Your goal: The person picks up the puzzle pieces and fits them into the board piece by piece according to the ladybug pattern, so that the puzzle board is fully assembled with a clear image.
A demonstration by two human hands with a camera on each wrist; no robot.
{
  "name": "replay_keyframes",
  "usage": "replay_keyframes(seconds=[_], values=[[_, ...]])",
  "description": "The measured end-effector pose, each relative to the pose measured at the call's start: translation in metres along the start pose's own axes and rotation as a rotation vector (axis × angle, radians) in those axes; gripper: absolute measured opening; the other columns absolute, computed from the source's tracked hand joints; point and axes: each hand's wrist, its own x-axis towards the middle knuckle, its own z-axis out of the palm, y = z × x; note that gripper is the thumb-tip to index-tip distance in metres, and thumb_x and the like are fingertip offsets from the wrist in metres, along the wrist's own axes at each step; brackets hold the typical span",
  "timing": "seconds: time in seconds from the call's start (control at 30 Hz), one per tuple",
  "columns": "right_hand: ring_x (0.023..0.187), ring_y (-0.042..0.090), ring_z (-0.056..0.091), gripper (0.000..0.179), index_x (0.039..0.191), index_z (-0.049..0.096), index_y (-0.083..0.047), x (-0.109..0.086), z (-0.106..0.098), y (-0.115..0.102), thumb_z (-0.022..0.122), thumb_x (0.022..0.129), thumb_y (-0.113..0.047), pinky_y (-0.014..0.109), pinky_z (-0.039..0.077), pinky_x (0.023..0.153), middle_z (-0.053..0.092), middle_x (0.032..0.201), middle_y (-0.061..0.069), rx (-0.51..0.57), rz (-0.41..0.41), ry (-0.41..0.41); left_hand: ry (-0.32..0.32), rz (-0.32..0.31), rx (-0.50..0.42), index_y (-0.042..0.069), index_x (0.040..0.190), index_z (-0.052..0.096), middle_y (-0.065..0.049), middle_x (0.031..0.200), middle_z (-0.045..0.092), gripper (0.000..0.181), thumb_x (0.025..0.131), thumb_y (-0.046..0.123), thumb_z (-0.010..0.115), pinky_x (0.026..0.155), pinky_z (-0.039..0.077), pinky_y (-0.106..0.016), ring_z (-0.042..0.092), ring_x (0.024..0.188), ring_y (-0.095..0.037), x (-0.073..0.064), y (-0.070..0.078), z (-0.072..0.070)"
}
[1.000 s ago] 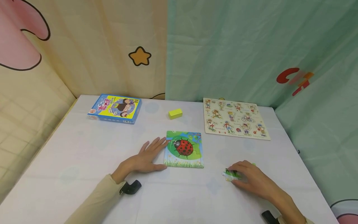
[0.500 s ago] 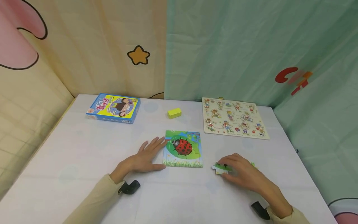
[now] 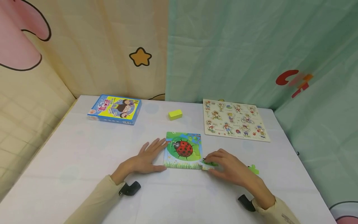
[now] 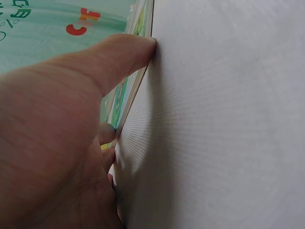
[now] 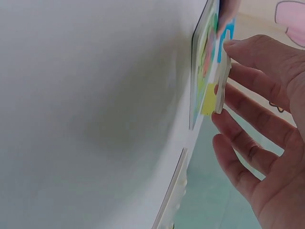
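Observation:
A square ladybug jigsaw puzzle point(image 3: 174, 158) lies on the white table. My left hand point(image 3: 146, 158) rests flat at its left edge, fingers spread, with the thumb and fingertips right at the border. In the left wrist view the thumb point(image 4: 128, 50) lies along the puzzle's side. My right hand point(image 3: 232, 168) pinches a green-and-white jigsaw piece point(image 3: 211, 164) between thumb and fingertips, close by the puzzle's lower right corner. The right wrist view shows this piece point(image 5: 222, 86) edge-on, held off the table. Another green jigsaw piece point(image 3: 254, 169) lies beyond the right wrist, partly hidden.
At the back left lies a blue and yellow box point(image 3: 115, 109). A small yellow block point(image 3: 175, 114) sits behind the puzzle. To the back right is a wooden board point(image 3: 235, 120) with pictures of figures. Curtains point(image 3: 237, 49) hang behind the table.
My right hand has carried the jigsaw piece leftward to the puzzle's lower right corner, uncovering more of the other green piece. My left hand stays in place.

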Motion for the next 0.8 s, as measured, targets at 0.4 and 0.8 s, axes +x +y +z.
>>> replay_keyframes(seconds=[0.4,0.8], values=[[0.111,0.014,0.059,0.024,0.113,0.073,-0.017,0.026,0.006,-0.012,0.075,0.090,-0.026,0.036,0.054,0.094,0.068,0.119,-0.006,-0.005,-0.043,-0.027,0.002,0.009,-0.002,0.013,0.162,0.013,-0.010,0.170,0.002,0.092,0.094,0.042,0.067,0.122,-0.005,-0.063,-0.005,0.156,-0.035,-0.003,0.000,-0.002],[0.115,0.018,0.059,0.022,0.112,0.076,-0.016,0.057,0.014,-0.030,0.074,0.091,-0.024,0.038,0.052,0.098,0.069,0.120,-0.003,0.016,-0.091,-0.044,0.002,0.015,0.002,0.012,0.162,0.012,-0.010,0.170,0.003,0.092,0.094,0.042,0.066,0.122,-0.005,-0.064,-0.005,0.156,-0.036,-0.001,0.000,-0.002]])
